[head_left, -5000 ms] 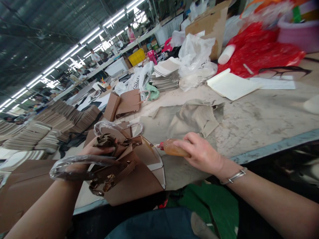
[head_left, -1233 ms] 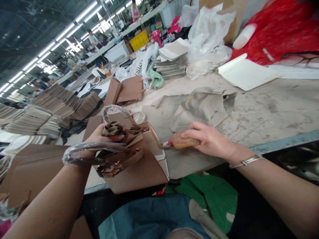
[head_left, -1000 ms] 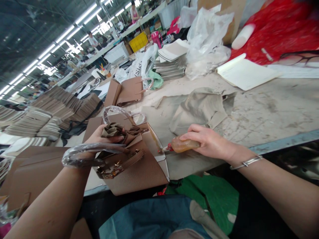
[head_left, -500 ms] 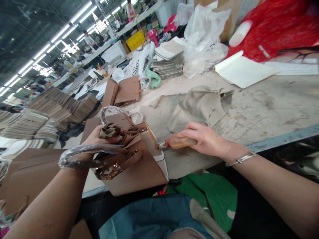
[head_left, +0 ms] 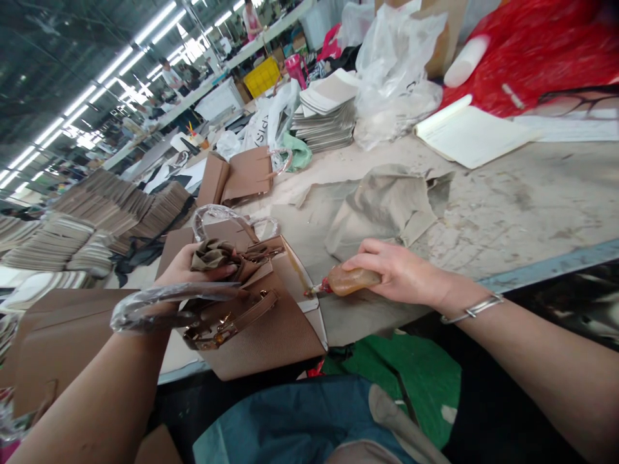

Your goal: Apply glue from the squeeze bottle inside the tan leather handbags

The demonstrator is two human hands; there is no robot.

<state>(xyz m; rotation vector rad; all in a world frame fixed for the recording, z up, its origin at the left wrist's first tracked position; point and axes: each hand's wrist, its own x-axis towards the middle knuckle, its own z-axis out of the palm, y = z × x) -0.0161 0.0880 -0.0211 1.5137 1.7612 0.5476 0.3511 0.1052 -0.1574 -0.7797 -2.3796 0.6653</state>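
Note:
A brown leather handbag [head_left: 271,322] with gold-coloured hardware lies tilted at the table's near edge, its pale end panel facing right. My left hand [head_left: 181,269] reaches past the plastic-wrapped handle [head_left: 130,309] and is closed on bunched brown fabric [head_left: 213,255] at the bag's opening. In my right hand [head_left: 391,267] is a soft glue bottle [head_left: 353,281] with amber contents, held sideways. Its red-collared nozzle [head_left: 318,288] touches or nearly touches the panel's lower part. A yellowish glue streak [head_left: 298,267] runs along that panel.
Behind the bag lies a crumpled grey-beige sheet [head_left: 382,206]. Another brown bag [head_left: 246,174] stands farther back, near stacked panels [head_left: 326,109] and plastic bags [head_left: 396,71]. An open notebook [head_left: 476,134] lies at right; piles of brown pieces [head_left: 116,206] fill the left.
The nozzle has moved slightly down along the pale panel, and the yellowish streak reaches lower. My left hand and the handbag stay almost where they were.

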